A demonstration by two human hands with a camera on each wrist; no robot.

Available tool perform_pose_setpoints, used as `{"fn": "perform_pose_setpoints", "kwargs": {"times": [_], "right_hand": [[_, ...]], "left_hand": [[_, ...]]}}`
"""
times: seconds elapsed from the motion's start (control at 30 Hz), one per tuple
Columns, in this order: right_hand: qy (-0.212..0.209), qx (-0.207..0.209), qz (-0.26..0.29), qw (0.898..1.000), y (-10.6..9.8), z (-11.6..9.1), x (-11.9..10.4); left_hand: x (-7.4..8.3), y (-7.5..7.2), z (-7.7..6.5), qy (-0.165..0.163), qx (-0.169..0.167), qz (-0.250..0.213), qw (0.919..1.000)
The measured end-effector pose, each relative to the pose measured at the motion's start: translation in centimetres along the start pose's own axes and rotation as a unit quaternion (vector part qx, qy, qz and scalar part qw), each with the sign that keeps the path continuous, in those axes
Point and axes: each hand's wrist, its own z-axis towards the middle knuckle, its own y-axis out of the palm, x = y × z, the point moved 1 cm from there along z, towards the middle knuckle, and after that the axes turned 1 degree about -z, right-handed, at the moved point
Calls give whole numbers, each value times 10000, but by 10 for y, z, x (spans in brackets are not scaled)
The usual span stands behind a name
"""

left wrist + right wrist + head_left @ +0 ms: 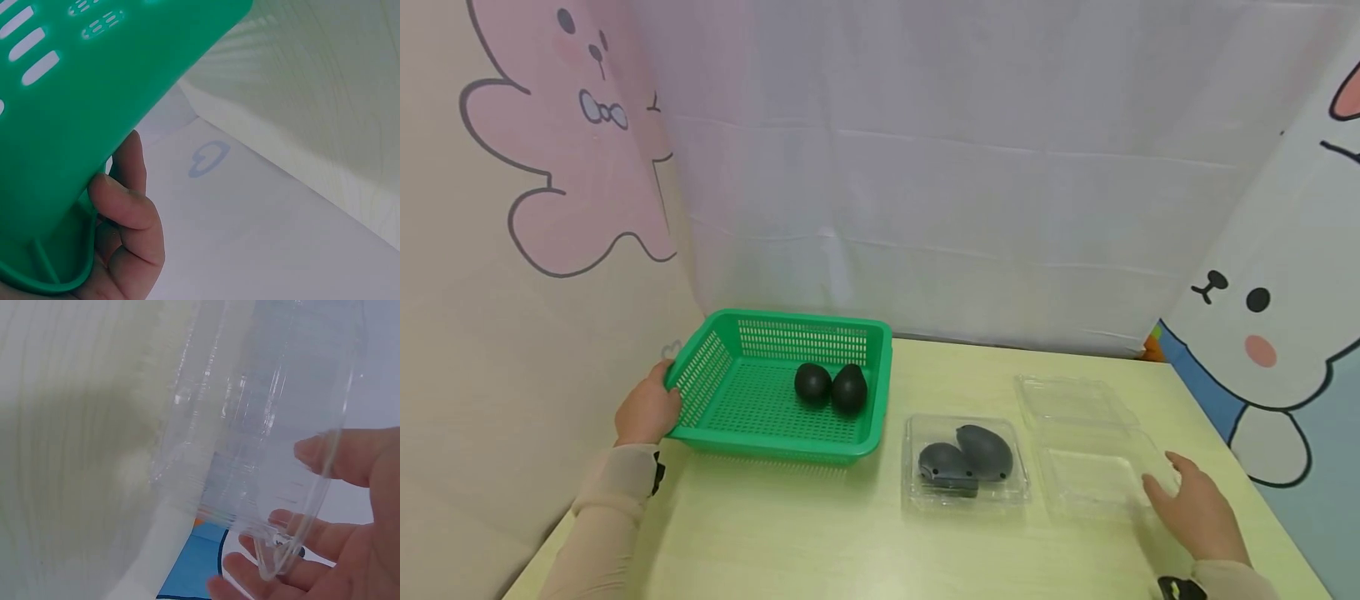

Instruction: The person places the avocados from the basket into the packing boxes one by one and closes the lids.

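Note:
My left hand grips the left rim of a green perforated plastic basket. In the left wrist view, its fingers curl under the basket's rim. Two black, rounded fruits like avocados lie in the basket's right half. On the right, an open clear plastic clamshell box lies unfolded. My right hand is at its right edge, thumb and fingers spread apart; some fingertips show through the plastic in the right wrist view. Whether they touch it, I cannot tell.
Between the basket and the open box stands a lidded clear box holding two dark avocado-like fruits. The pale yellow table meets a white curtain at the back, and printed side walls flank it.

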Motion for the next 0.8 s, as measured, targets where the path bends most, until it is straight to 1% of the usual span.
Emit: {"fn": "perform_pose_setpoints", "kwargs": {"times": [0.17, 0.23, 0.47, 0.63, 0.8], "right_hand": [[-357, 442, -398, 9976, 3, 1, -1], [-432, 521, -494, 9965, 4, 2, -2], [-800, 494, -431, 9946, 7, 3, -15], [-1079, 460, -356, 9925, 8, 1, -35], [-1376, 513, -186, 9890, 9, 0, -57]], "left_hand": [[0, 0, 0, 30, 29, 7, 10000], [0, 0, 1, 19, 26, 5, 10000], [-1, 1, 2, 1, 31, 26, 10000], [-1, 1, 2, -15, 11, 20, 10000], [-2, 3, 2, -29, 10, 4, 10000]]}}
